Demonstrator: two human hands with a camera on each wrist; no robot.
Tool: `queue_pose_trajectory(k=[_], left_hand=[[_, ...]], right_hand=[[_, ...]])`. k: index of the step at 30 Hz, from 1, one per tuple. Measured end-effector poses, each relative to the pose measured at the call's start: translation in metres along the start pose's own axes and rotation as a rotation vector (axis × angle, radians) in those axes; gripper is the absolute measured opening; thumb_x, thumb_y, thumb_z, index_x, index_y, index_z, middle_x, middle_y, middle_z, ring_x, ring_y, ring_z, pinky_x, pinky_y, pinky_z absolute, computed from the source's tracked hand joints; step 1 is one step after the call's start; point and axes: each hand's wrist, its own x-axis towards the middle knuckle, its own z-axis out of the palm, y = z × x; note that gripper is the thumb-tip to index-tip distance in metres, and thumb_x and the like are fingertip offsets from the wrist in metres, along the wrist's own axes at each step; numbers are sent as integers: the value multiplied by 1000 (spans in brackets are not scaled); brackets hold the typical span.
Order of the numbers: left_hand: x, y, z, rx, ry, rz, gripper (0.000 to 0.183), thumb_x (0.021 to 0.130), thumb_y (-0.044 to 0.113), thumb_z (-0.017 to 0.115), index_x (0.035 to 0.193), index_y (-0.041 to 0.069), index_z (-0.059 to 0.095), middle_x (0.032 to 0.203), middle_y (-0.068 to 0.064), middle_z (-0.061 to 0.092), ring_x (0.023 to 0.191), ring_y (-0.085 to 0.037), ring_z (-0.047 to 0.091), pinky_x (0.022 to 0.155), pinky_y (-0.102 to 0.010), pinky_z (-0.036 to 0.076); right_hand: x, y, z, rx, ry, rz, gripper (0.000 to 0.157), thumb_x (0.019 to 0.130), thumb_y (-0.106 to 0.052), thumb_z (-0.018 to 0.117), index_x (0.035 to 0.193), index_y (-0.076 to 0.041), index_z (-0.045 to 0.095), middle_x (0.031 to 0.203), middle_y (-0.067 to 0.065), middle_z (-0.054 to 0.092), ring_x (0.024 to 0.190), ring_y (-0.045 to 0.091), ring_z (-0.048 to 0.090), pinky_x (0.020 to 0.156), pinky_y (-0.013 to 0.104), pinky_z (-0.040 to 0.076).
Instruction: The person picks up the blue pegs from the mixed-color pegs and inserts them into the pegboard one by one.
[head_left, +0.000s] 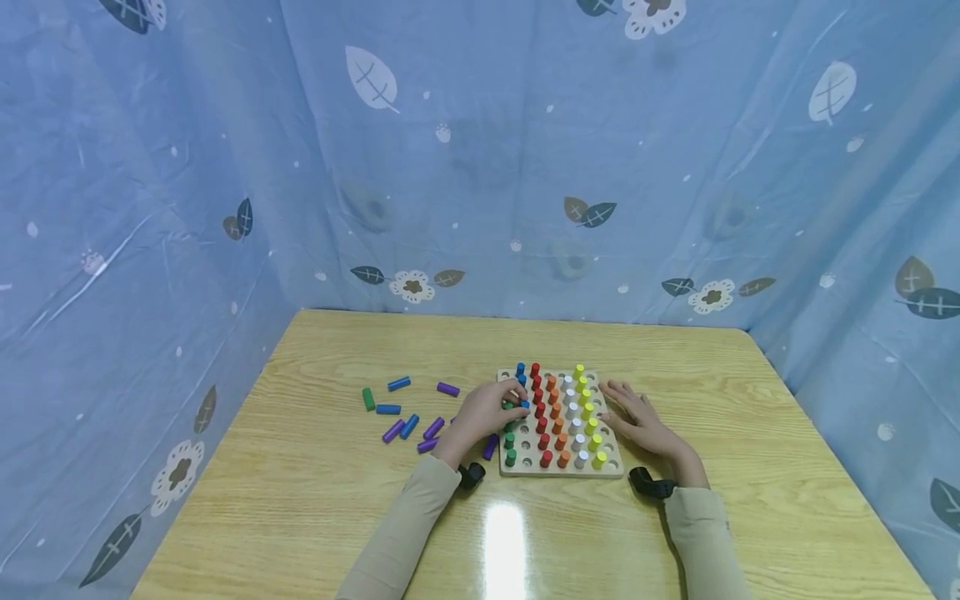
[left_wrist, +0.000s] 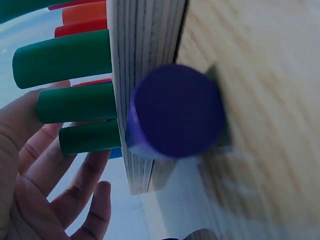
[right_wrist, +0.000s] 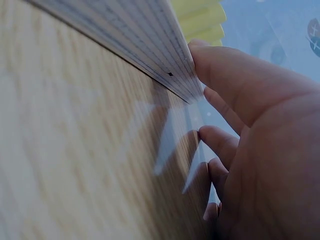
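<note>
A wooden pegboard (head_left: 611,469) lies on the table, with columns of green, blue, red, orange, white and yellow pegs standing in it. My left hand (head_left: 483,412) reaches over its left side and pinches a blue peg (head_left: 525,408) in the second column. In the left wrist view, green pegs (left_wrist: 77,102) stand in front of the fingers and hide the blue peg's grip. My right hand (head_left: 641,422) rests at the board's right edge, its fingers extended. The thumb (right_wrist: 225,67) touches the board's side (right_wrist: 125,35) in the right wrist view, near yellow pegs (right_wrist: 202,22).
Left of the board lie loose purple pegs (head_left: 393,431), several blue pegs (head_left: 387,409) and a green peg (head_left: 368,399). One purple peg (left_wrist: 180,110) lies close beside the board's left edge. A blue patterned curtain (head_left: 480,167) surrounds the wooden table (head_left: 300,500) at the back and sides.
</note>
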Motion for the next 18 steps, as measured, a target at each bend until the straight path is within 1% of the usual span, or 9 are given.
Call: queue_pose_trajectory(k=[5, 11, 18], left_hand=[[0, 0, 1, 8, 2, 12, 14, 85, 37, 65, 95, 27, 61, 94, 9, 68, 85, -6, 63, 72, -27, 49], [0, -3, 3, 17, 0, 12, 14, 86, 38, 64, 95, 29, 61, 95, 9, 68, 86, -6, 63, 72, -27, 49], [0, -3, 0, 17, 0, 18, 17, 85, 40, 64, 97, 29, 61, 95, 10, 68, 85, -6, 63, 70, -27, 48]], right_hand=[[-1, 1, 0, 12, 2, 3, 58, 94, -19, 55, 145, -6, 29, 150, 27, 14, 137, 49, -2, 102, 66, -7], [-2, 0, 1, 21, -1, 3, 59, 92, -11, 55, 144, -2, 29, 148, 31, 14, 135, 51, -1, 101, 68, -8], [0, -1, 0, 8, -1, 13, 58, 94, -20, 54, 145, -7, 29, 150, 27, 15, 137, 48, -2, 103, 65, -9]])
